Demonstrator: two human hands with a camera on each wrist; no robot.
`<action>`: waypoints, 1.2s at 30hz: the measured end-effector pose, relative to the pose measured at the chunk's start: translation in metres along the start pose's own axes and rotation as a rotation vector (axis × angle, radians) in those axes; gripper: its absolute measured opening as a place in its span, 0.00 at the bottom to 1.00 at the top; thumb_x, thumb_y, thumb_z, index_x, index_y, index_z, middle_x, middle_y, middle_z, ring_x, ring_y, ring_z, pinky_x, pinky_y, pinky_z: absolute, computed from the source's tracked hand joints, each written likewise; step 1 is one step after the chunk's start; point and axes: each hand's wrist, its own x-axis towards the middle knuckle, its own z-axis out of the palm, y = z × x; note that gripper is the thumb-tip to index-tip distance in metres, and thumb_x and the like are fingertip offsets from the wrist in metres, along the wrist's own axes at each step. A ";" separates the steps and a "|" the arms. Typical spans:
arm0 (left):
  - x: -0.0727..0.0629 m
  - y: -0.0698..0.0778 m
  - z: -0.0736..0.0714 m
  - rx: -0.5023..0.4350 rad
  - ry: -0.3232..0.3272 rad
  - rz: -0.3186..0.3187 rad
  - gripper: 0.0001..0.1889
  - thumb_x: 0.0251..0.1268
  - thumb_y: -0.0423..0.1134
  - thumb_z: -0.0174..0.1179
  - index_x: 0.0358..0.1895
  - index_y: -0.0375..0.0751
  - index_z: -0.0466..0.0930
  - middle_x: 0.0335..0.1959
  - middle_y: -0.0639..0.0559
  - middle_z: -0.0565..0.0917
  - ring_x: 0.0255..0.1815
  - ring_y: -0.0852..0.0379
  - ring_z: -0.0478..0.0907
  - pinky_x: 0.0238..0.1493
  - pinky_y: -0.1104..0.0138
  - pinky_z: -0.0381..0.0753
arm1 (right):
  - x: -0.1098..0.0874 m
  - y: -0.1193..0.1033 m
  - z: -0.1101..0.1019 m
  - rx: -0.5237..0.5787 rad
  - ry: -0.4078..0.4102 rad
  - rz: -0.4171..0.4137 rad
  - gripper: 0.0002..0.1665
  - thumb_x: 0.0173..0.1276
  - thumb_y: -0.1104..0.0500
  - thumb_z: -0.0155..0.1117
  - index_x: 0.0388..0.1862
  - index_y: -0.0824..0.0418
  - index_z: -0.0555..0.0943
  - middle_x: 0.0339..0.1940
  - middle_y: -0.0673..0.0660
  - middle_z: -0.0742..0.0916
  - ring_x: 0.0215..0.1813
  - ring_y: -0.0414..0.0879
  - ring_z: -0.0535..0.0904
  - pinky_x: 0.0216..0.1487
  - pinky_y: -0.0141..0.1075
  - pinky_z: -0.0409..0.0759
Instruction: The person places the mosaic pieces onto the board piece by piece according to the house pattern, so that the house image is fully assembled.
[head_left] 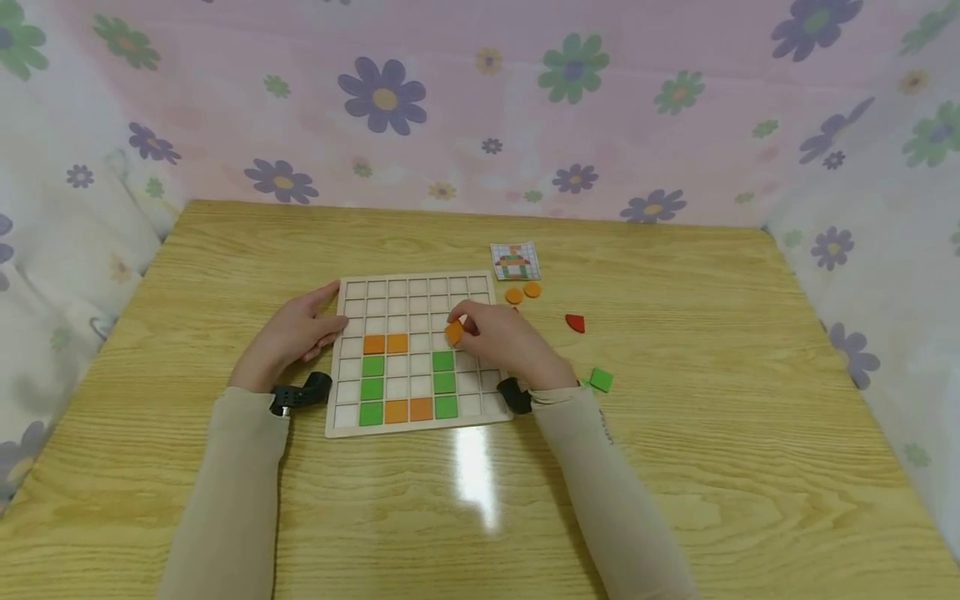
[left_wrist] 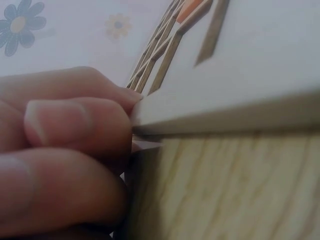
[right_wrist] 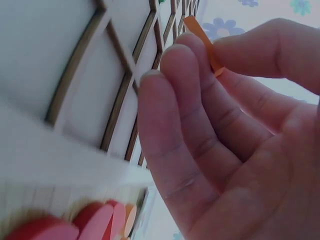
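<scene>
A pale wooden grid board [head_left: 422, 432] lies on the table, with orange and green square tiles in some of its cells. At its left side is my left hand [head_left: 291, 333], with one finger stretched toward the far left corner and others touching the edge; the left wrist view shows fingertips [left_wrist: 127, 122] right against it. My right hand [head_left: 504, 337] is over the right half of the board. Between thumb and fingertips it pinches an orange square tile [head_left: 454, 333], seen edge-on in the right wrist view as a thin orange piece [right_wrist: 204, 45].
A small pattern card [head_left: 514, 261] lies beyond the board's far right corner, near two orange round pieces [head_left: 523, 292]. To the right are a red quarter-circle piece [head_left: 575, 322] and a green square tile [head_left: 601, 380]. Flowered cloth [head_left: 465, 108] hangs around the wooden table [head_left: 712, 467].
</scene>
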 end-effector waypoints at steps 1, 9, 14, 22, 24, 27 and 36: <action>0.000 0.000 0.000 0.004 0.002 -0.002 0.36 0.63 0.47 0.51 0.70 0.59 0.42 0.12 0.50 0.68 0.07 0.58 0.60 0.11 0.65 0.65 | 0.001 -0.001 0.001 -0.004 -0.004 -0.002 0.15 0.63 0.58 0.52 0.49 0.50 0.75 0.30 0.47 0.78 0.28 0.42 0.71 0.29 0.31 0.70; 0.002 -0.001 0.000 0.037 -0.002 0.014 0.35 0.64 0.47 0.50 0.70 0.58 0.42 0.12 0.51 0.68 0.07 0.58 0.61 0.11 0.65 0.65 | 0.007 -0.008 0.005 0.018 -0.068 -0.008 0.17 0.62 0.59 0.54 0.51 0.51 0.75 0.34 0.47 0.78 0.34 0.42 0.72 0.35 0.32 0.71; 0.003 -0.001 0.001 0.029 -0.002 0.024 0.35 0.64 0.48 0.50 0.70 0.59 0.42 0.12 0.51 0.67 0.07 0.58 0.60 0.11 0.65 0.64 | 0.010 -0.008 0.006 0.003 -0.079 -0.008 0.17 0.62 0.59 0.53 0.51 0.51 0.75 0.35 0.47 0.79 0.35 0.41 0.72 0.37 0.31 0.71; 0.002 -0.002 0.001 -0.006 0.004 0.019 0.34 0.65 0.47 0.51 0.70 0.60 0.43 0.11 0.50 0.67 0.07 0.58 0.59 0.11 0.64 0.64 | 0.015 -0.012 0.007 0.069 -0.117 -0.047 0.17 0.62 0.59 0.55 0.51 0.51 0.75 0.36 0.47 0.79 0.37 0.41 0.73 0.39 0.32 0.71; 0.003 -0.002 0.001 0.003 -0.003 0.017 0.35 0.65 0.47 0.50 0.70 0.60 0.42 0.12 0.51 0.67 0.07 0.58 0.60 0.11 0.65 0.64 | 0.017 -0.013 0.008 0.080 -0.124 -0.063 0.17 0.62 0.59 0.55 0.51 0.51 0.75 0.36 0.47 0.79 0.37 0.41 0.73 0.40 0.33 0.71; 0.002 -0.002 0.000 0.013 -0.013 0.014 0.35 0.65 0.48 0.49 0.70 0.59 0.41 0.12 0.51 0.67 0.07 0.58 0.60 0.11 0.65 0.64 | 0.019 -0.015 0.009 0.071 -0.128 -0.071 0.16 0.63 0.58 0.55 0.50 0.51 0.76 0.37 0.47 0.80 0.38 0.40 0.73 0.41 0.32 0.71; 0.000 -0.001 0.001 -0.009 0.000 0.007 0.35 0.65 0.47 0.50 0.70 0.60 0.41 0.12 0.51 0.67 0.07 0.58 0.60 0.10 0.65 0.64 | 0.023 -0.021 0.017 0.023 -0.095 -0.067 0.15 0.61 0.56 0.58 0.48 0.52 0.77 0.33 0.46 0.79 0.35 0.41 0.72 0.38 0.31 0.70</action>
